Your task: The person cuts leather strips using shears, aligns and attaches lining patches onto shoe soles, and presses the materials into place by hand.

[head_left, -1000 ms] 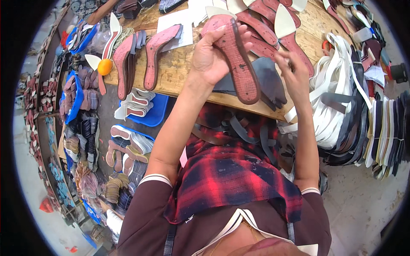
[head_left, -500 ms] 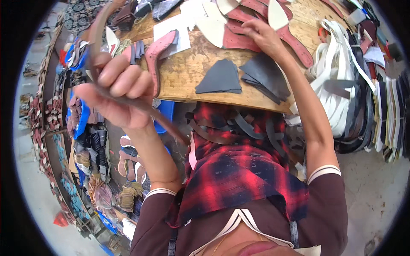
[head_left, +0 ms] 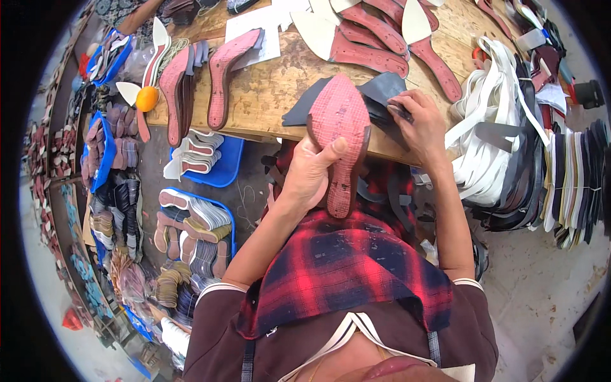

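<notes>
My left hand (head_left: pixel 307 173) grips a pink, scale-textured shoe insole (head_left: pixel 340 114) with a dark edge. Its wide pointed toe faces away from me, and my thumb lies across its waist. Over the table's front edge, my right hand (head_left: pixel 425 130) has its fingertips closed on a thin dark grey piece of a stack (head_left: pixel 384 89), one corner of which is lifted. A second stack of grey pieces (head_left: pixel 299 105) lies to the left, partly hidden behind the insole.
Red insoles (head_left: pixel 372 57), some with cream toes, overlap on the wooden table (head_left: pixel 280 76). More pink insoles (head_left: pixel 219 79) stand at its left edge, near an orange ball-like thing (head_left: pixel 147 99). White and dark strips (head_left: pixel 487 121) hang at the right. Blue bins (head_left: pixel 226 169) hold shoe parts below left.
My left hand has come down and right, turning the insole so its pink face shows. My right hand has moved nearer, from the red insoles to the right grey stack.
</notes>
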### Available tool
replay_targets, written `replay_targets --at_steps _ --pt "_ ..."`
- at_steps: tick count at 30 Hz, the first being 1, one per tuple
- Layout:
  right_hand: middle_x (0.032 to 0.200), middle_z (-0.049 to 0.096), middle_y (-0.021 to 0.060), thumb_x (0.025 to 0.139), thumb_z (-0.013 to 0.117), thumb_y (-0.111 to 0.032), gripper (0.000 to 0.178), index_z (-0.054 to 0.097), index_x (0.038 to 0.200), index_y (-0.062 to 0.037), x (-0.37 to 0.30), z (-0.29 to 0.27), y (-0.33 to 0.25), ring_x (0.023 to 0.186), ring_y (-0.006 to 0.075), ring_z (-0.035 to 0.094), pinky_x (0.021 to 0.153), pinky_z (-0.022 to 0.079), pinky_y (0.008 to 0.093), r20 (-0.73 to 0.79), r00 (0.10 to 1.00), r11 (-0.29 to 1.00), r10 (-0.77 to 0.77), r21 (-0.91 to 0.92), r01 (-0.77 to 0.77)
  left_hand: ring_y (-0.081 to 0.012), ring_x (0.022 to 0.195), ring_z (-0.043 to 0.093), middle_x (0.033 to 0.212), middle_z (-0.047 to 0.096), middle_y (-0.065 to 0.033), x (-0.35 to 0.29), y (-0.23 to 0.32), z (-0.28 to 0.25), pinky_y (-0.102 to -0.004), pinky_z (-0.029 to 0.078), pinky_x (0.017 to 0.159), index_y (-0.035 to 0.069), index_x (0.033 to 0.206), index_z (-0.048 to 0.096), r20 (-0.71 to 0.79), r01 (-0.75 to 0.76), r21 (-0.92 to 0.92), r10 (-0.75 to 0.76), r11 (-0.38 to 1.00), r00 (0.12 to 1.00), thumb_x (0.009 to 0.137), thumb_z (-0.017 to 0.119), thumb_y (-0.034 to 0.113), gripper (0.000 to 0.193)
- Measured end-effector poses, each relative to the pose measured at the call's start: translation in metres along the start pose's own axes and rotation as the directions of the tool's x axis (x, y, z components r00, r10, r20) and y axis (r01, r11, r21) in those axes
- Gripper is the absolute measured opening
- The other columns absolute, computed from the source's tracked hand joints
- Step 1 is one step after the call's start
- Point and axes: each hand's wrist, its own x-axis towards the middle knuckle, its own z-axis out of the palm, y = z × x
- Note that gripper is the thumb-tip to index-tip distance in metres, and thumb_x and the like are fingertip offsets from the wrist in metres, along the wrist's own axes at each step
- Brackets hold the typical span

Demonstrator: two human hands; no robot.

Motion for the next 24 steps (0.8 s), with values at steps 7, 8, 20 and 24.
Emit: replay_targets --at_steps 7,8,20,24 --pt "0.101 0.065 0.0096 0.082 0.064 -0.004 0.013 0.065 0.095 -0.0040 0.003 -0.023 -0.018 0.087 0.0249 0.062 0.078 0.049 0.0346 -0.288 0.936 0.912 0.203 0.404 -0.073 -0.0111 0.085 0.061 0.100 0.064 -0.0043 0.010 0.003 0.008 -0.0259 0.051 0.076 0.001 0.112 0.057 0.061 -0.081 0.306 0.066 0.949 0.996 0.084 0.073 0.019 0.037" --pt "0.103 0.065 0.0107 0.081 0.065 -0.002 0.015 0.065 0.096 -0.0038 -0.003 -0.032 -0.032 0.090 0.0252 0.063 0.080 0.049 0.0359 -0.433 0.899 0.957 0.070 0.284 0.062 -0.0106 0.083 0.062 0.099 0.064 -0.0041 0.008 0.001 0.007 -0.0256 0.052 0.073 0.001 0.111 0.058 0.078 -0.098 0.436 0.071 0.895 0.994 0.084 0.073 0.018 0.035" --pt "0.071 0.052 -0.0046 0.091 0.063 -0.022 0.016 0.060 0.096 -0.0071 -0.054 -0.026 -0.040 0.050 0.0020 0.041 0.038 0.027 0.0183 0.314 0.669 -0.061 0.674 0.926 -0.374 -0.0089 0.079 0.062 0.095 0.065 -0.0040 0.009 -0.012 0.003 -0.0268 0.053 0.069 0.000 0.102 0.063 0.180 -0.006 0.611 -0.132 0.792 0.975 0.087 0.067 0.019 0.025" --pt "0.065 0.048 -0.0073 0.091 0.061 -0.022 0.013 0.060 0.093 -0.0085 -0.046 -0.039 -0.040 0.046 0.0021 0.038 0.038 0.025 0.0188 0.297 0.684 -0.041 0.666 0.930 -0.364 -0.0191 0.095 0.064 0.109 0.064 -0.0108 0.002 0.007 0.001 -0.0338 0.052 0.085 -0.006 0.119 0.054 -0.064 -0.136 0.035 0.138 0.990 0.988 0.091 0.059 0.023 0.041"
